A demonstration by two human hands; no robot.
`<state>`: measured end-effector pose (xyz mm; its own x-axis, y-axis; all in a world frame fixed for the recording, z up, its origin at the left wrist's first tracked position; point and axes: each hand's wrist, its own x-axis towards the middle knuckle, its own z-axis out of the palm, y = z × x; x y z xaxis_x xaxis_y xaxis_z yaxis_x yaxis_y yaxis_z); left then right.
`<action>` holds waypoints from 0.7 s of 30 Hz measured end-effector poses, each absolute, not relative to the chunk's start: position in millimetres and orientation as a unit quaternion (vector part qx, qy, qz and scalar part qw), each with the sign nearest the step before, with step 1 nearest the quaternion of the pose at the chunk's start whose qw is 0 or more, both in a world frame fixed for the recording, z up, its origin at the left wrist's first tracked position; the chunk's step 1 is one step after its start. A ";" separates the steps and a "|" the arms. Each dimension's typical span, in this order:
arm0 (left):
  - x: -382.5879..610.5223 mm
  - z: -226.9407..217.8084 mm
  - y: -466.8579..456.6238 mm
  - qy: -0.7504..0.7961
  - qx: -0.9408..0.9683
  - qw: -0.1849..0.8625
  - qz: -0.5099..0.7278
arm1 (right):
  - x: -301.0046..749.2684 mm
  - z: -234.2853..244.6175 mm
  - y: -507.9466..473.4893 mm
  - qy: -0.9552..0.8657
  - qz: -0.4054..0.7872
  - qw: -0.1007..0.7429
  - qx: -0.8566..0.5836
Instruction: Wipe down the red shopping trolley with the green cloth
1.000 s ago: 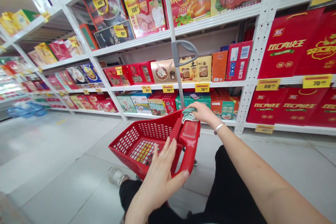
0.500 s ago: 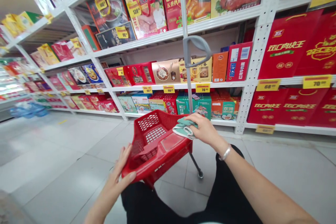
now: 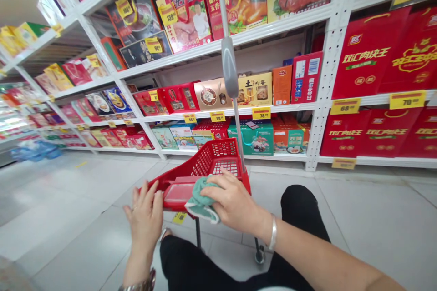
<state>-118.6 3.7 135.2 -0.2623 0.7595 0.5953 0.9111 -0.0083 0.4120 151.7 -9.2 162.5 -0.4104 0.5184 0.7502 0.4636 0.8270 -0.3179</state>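
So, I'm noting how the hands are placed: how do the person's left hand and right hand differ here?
The right hand presses a crumpled teal cloth onto the red plastic basket's handle, while the left hand holds nothing, its fingers spread beside the rim. The right wrist wears a smooth silver bangle; the left shows a wider metal band. Both hands are at that same end.

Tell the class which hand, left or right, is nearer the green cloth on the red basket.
Right. The right hand rests on the green cloth, fingers over it; the left hand is apart, off to the cloth's left.
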 end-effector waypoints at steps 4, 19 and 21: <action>-69.7 150.7 12.4 -0.647 -0.681 0.099 -0.329 | 142.1 161.1 -22.0 -0.856 -0.014 0.443 -0.265; -88.6 167.2 66.4 -0.651 -0.730 0.019 -0.206 | 192.7 136.5 -54.2 -0.831 -0.041 0.502 -0.236; -90.9 170.1 70.2 -0.661 -0.719 0.004 -0.215 | 209.2 130.3 -53.7 -0.822 -0.029 0.516 -0.239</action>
